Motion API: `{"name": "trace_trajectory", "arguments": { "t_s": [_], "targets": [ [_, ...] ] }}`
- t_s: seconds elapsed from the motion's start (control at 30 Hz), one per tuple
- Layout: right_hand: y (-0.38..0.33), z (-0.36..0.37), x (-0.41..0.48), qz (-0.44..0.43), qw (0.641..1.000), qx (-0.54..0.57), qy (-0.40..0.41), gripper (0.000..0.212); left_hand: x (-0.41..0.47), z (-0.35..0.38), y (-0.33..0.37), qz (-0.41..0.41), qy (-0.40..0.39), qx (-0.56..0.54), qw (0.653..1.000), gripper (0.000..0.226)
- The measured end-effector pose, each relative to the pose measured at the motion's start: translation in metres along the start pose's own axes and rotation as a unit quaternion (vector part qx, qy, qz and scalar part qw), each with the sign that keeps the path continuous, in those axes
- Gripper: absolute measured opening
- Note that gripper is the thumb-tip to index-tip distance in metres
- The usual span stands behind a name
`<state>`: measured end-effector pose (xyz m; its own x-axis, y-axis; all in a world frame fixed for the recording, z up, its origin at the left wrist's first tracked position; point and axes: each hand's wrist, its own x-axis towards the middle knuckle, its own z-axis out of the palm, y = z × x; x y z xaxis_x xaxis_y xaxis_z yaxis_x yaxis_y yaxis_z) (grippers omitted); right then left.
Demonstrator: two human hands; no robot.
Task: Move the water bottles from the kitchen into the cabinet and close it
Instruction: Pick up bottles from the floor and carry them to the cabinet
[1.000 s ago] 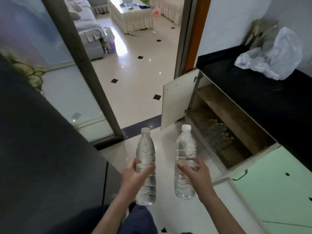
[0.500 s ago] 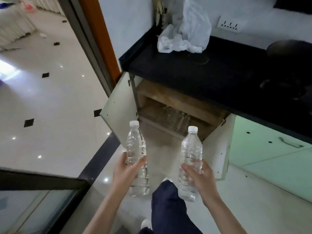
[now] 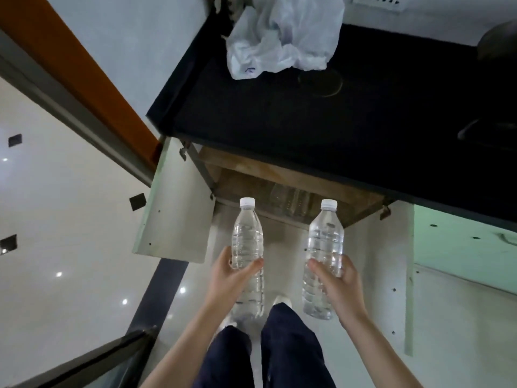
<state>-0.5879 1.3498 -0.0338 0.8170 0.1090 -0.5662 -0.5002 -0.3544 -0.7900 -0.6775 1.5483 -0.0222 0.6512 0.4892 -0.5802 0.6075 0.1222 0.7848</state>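
Now square to the cabinet (image 3: 282,175), the person stands closer than half a second ago: the black counter (image 3: 307,121) fills more of the view, and the living-room floor (image 3: 64,219) has slid off toward the left. Both feet show below the bottles, where before only one leg did.

Two bottles are carried, one per hand, both upright and well apart, just short of the cabinet opening. The left hand (image 3: 229,278) wraps the middle of the left bottle (image 3: 247,247), thumb across its front, fingers closed round it. The right hand (image 3: 338,287) grips the right bottle (image 3: 324,242) the same way at mid-height. Each has a white cap, two in all, and both look full.

Two cabinet doors hang open: the left door (image 3: 176,217) swung out toward the doorway, the right door (image 3: 391,275) seen nearly edge-on. Inside, on the lower shelf, stands a cluster of clear bottles (image 3: 291,200); their number cannot be counted in the dim recess. One crumpled white plastic bag (image 3: 282,35) lies on the counter against the wall.
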Motion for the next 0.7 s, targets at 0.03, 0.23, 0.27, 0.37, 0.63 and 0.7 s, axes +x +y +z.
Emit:
{"name": "trace_trajectory", "arguments": {
  "t_s": [0.03, 0.23, 0.27, 0.37, 0.63, 0.7],
  "targets": [
    [-0.002, 0.008, 0.009, 0.005, 1.0, 0.005, 0.009, 0.023, 0.016, -0.003, 0.003, -0.005, -0.008, 0.005, 1.0, 0.033],
    [0.027, 0.074, 0.082, 0.027, 0.998, 0.021, 0.052, 0.022, 0.144, -0.013, -0.031, -0.038, -0.047, 0.073, 0.995, 0.03],
    [0.04, 0.087, 0.101, 0.033, 0.998, 0.015, 0.056, 0.025, 0.171, -0.013, -0.045, -0.047, -0.048, 0.083, 0.994, 0.03],
    [0.089, 0.125, 0.161, 0.052, 0.996, -0.015, 0.065, 0.036, 0.247, -0.009, -0.091, -0.065, -0.035, 0.117, 0.99, 0.032],
    [0.233, 0.209, 0.334, 0.018, 0.996, -0.037, 0.081, 0.031, 0.436, 0.028, -0.236, -0.022, -0.023, 0.126, 0.992, 0.029],
    [0.271, 0.221, 0.38, -0.006, 0.995, -0.036, 0.094, 0.032, 0.481, 0.042, -0.271, 0.001, -0.026, 0.12, 0.992, 0.033]
  ]
}}
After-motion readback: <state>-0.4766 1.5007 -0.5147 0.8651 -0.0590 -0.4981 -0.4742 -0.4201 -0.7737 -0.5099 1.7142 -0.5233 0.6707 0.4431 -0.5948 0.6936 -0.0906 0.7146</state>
